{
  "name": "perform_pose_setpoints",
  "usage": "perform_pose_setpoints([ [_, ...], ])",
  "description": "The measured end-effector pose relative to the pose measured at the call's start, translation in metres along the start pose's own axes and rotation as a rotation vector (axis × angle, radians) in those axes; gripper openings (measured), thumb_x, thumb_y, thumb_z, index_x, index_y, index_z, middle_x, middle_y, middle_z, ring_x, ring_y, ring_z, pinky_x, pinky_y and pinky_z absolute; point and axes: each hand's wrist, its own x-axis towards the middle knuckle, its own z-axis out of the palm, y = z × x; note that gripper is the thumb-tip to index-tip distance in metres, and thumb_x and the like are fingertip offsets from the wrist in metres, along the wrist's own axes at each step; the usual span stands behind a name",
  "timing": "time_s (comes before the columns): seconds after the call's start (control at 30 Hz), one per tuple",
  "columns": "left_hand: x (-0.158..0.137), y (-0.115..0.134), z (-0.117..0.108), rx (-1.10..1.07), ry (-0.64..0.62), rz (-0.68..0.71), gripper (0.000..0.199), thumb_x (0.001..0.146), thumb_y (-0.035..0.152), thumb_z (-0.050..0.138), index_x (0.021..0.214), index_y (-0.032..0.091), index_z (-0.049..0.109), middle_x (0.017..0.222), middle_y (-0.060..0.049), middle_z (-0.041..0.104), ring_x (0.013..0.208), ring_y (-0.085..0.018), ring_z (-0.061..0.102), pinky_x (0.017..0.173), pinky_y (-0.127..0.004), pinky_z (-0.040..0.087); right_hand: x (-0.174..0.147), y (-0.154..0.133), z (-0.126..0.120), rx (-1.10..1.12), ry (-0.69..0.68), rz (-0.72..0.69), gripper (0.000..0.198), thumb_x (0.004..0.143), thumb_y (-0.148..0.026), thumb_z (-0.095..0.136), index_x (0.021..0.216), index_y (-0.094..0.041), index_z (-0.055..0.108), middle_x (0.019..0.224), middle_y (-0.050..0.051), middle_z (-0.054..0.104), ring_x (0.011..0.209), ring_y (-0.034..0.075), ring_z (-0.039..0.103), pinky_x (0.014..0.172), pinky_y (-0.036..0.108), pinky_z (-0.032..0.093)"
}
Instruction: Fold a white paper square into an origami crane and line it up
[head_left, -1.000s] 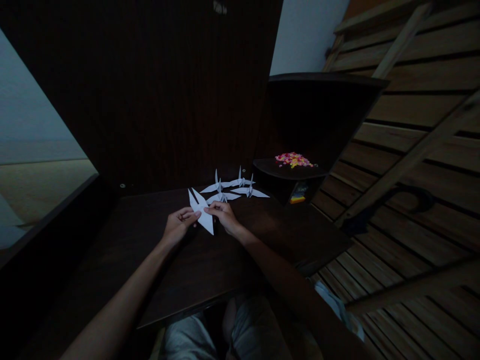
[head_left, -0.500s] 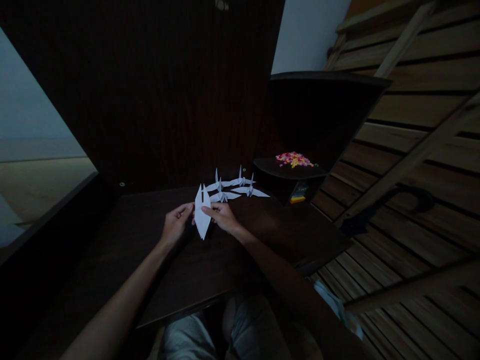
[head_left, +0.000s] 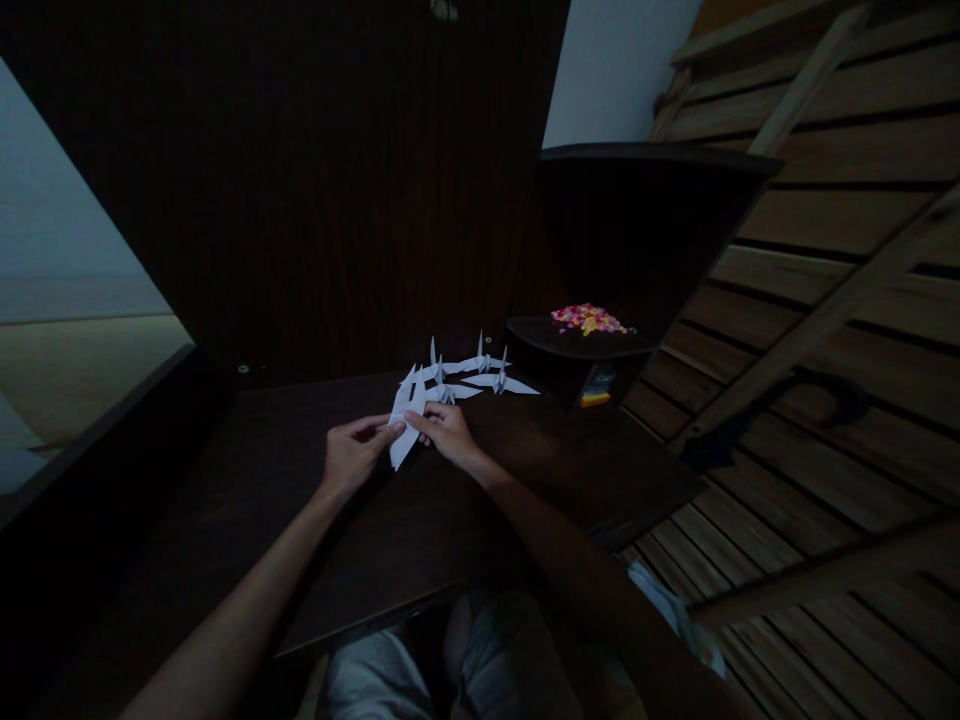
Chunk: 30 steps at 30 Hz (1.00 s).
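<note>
A folded white origami paper (head_left: pixel 403 442) is held up over the dark desk (head_left: pixel 337 570), pointed at both ends, with a slit between its two upper points. My left hand (head_left: pixel 355 452) pinches its left edge, thumb on the front face. From the other side my right hand (head_left: pixel 448 436) grips it, its thumb also on the front. Just behind stand several finished white paper cranes (head_left: pixel 501 382), wings spread and necks or tails pointing up. The held paper partly covers the nearest ones.
On a corner shelf (head_left: pixel 600 347) at the right lies a heap of small pink, red and yellow pieces (head_left: pixel 589 319). A small box with a yellow edge (head_left: pixel 596 397) sits beneath it. A dark upright panel (head_left: pixel 337 200) closes the desk's back; wooden slats (head_left: pixel 825 300) rise at right.
The folded paper has tilted, its upper points swinging right and its lower end left. My left hand has moved in, and its thumb now presses on the paper's front.
</note>
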Motion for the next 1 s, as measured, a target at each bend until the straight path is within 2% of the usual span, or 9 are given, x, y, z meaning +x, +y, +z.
perform_pose_setpoints([
  [0.3,0.003,-0.007,-0.001,0.009,-0.009,-0.012,0.041,0.058,0.047,0.077,0.084,0.015,0.076,0.08,-0.01,0.075,0.074,-0.025,0.068,0.064,-0.032,0.053,-0.002,-0.004,0.001,0.024,0.013,0.041,0.043,0.059,-0.054,0.075,0.061,-0.015,0.059,0.047,-0.003,0.055,0.039,0.009,0.05,0.038,0.02,0.037],
  [0.4,0.006,-0.01,0.001,-0.031,0.017,-0.05,0.044,0.057,0.048,0.078,0.085,0.014,0.076,0.08,-0.011,0.075,0.074,-0.025,0.068,0.065,-0.033,0.054,-0.003,-0.007,0.001,0.058,-0.036,0.033,0.044,0.062,-0.057,0.071,0.062,-0.014,0.06,0.05,-0.001,0.058,0.042,0.01,0.053,0.043,0.022,0.043],
  [0.53,0.008,-0.017,0.002,-0.119,0.065,-0.084,0.048,0.056,0.048,0.079,0.09,0.014,0.075,0.09,-0.011,0.074,0.085,-0.028,0.068,0.076,-0.037,0.054,-0.004,-0.008,0.0,0.067,-0.136,0.016,0.044,0.063,-0.057,0.071,0.064,-0.014,0.061,0.056,0.001,0.062,0.047,0.011,0.057,0.048,0.023,0.046],
  [0.77,0.007,-0.019,0.0,-0.06,0.035,-0.08,0.048,0.059,0.048,0.077,0.093,0.014,0.074,0.097,-0.011,0.072,0.095,-0.03,0.067,0.088,-0.042,0.051,-0.002,-0.004,-0.002,-0.043,-0.071,-0.002,0.046,0.065,-0.059,0.068,0.059,-0.015,0.057,0.048,-0.001,0.056,0.039,0.008,0.048,0.039,0.02,0.037],
  [1.0,0.005,-0.017,0.0,-0.042,0.0,-0.036,0.047,0.062,0.05,0.075,0.092,0.014,0.074,0.097,-0.01,0.072,0.095,-0.03,0.067,0.088,-0.041,0.051,-0.002,-0.005,-0.001,-0.038,-0.044,0.021,0.047,0.061,-0.059,0.07,0.059,-0.014,0.058,0.048,-0.001,0.055,0.039,0.007,0.048,0.036,0.018,0.033],
])
